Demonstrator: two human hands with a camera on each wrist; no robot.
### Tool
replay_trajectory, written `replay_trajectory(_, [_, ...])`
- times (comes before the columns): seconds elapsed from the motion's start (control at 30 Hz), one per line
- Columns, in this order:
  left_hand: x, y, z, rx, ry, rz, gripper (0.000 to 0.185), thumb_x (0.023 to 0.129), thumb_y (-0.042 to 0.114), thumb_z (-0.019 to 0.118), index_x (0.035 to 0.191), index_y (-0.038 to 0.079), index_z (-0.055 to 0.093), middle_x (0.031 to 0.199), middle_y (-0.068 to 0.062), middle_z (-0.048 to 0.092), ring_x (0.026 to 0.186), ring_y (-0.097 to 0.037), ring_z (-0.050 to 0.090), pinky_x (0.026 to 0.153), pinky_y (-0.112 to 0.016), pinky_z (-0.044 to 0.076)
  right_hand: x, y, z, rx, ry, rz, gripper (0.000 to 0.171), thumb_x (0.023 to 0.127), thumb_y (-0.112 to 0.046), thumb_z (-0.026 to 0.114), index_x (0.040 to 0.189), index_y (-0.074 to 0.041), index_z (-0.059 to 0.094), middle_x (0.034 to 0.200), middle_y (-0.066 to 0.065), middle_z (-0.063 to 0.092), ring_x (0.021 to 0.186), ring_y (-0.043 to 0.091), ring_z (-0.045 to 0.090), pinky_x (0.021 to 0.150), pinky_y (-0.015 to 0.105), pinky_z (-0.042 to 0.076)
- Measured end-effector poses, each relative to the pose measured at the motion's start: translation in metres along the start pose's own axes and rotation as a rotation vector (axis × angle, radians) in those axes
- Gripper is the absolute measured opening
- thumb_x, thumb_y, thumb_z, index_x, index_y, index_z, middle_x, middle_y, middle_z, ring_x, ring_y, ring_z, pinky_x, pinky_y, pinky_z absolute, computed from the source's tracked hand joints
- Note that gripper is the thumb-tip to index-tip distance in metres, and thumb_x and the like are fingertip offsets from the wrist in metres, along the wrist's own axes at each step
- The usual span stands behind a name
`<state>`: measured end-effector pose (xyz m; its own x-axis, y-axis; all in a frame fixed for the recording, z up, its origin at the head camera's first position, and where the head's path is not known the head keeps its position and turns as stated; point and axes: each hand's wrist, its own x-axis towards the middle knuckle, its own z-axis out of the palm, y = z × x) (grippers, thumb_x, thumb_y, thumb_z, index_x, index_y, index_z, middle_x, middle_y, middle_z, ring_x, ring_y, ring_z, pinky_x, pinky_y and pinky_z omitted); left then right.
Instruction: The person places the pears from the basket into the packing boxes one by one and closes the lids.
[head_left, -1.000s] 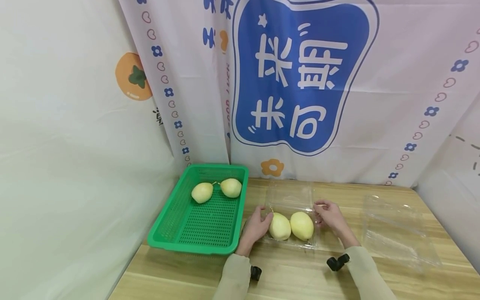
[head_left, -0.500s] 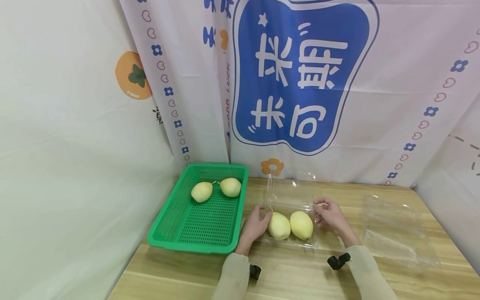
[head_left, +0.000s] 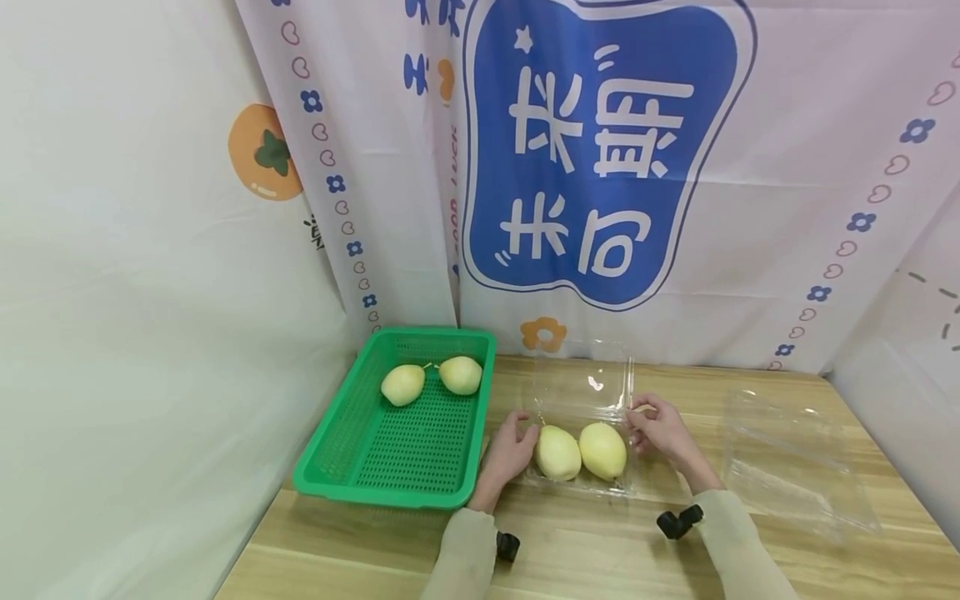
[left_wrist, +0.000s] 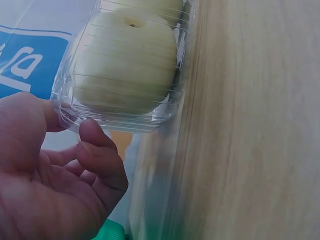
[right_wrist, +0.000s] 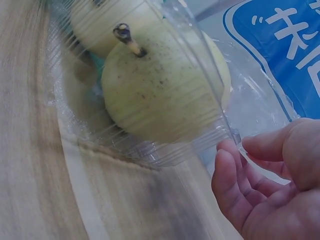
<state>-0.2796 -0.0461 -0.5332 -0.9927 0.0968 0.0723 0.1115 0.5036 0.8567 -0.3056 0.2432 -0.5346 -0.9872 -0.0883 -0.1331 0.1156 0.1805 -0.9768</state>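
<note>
Two pale yellow pears, the left pear (head_left: 558, 454) and the right pear (head_left: 603, 452), sit side by side in a clear plastic clamshell box (head_left: 577, 487) on the table. Its hinged lid (head_left: 581, 379) stands raised at the back. At the box's left side, my left hand (head_left: 510, 450) pinches the rim between thumb and forefinger; its other fingers curl loosely. My right hand (head_left: 660, 429) pinches the right rim near the hinge, as the right wrist view shows, where a dark stem (right_wrist: 127, 40) sticks out of the nearer pear.
To the left, a green basket (head_left: 390, 497) holds two more pears, a left one (head_left: 403, 385) and a right one (head_left: 461, 376). Another clear plastic container (head_left: 795, 467) lies at the right on the wooden table (head_left: 585, 550). A printed curtain (head_left: 750, 325) hangs behind.
The box's lid has swung up from lying further back to a more upright stance. My left thumb has drawn slightly left, off the left pear. The right hand has barely moved.
</note>
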Motion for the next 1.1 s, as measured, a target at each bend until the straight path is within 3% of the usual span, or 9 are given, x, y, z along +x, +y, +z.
replay_trajectory(0.4, [0.0014, -0.0020, -0.0005, -0.026, 0.029, 0.031, 0.037, 0.099, 0.022, 0.053, 0.128, 0.000, 0.056, 0.058, 0.006, 0.044, 0.048, -0.008, 0.042, 0.046, -0.024, 0.035, -0.0022, -0.0007, -0.0038, 0.000, -0.032, -0.026, 0.027, 0.099, -0.010, 0.056, 0.118, 0.006, 0.045, 0.086, 0.011, 0.065, 0.062, 0.013, 0.061, 0.056, 0.030, 0.056])
replay_trajectory(0.8, [0.0017, -0.0046, 0.0018, -0.030, 0.040, 0.038, 0.034, 0.099, 0.020, 0.054, 0.126, 0.001, 0.057, 0.061, 0.006, 0.045, 0.050, -0.007, 0.043, 0.048, -0.023, 0.036, -0.0021, 0.0039, -0.0086, -0.041, -0.048, -0.086, 0.030, 0.097, -0.008, 0.058, 0.118, 0.011, 0.047, 0.086, 0.009, 0.065, 0.066, 0.013, 0.064, 0.061, 0.031, 0.058])
replay_trajectory(1.1, [0.0032, -0.0039, 0.0004, -0.040, 0.027, 0.029, 0.032, 0.099, 0.019, 0.052, 0.126, 0.003, 0.058, 0.060, 0.005, 0.046, 0.049, -0.007, 0.044, 0.046, -0.024, 0.036, -0.0030, 0.0001, -0.0092, -0.142, -0.035, -0.133, 0.031, 0.096, -0.008, 0.061, 0.118, 0.012, 0.051, 0.096, 0.023, 0.064, 0.069, 0.016, 0.065, 0.063, 0.035, 0.059])
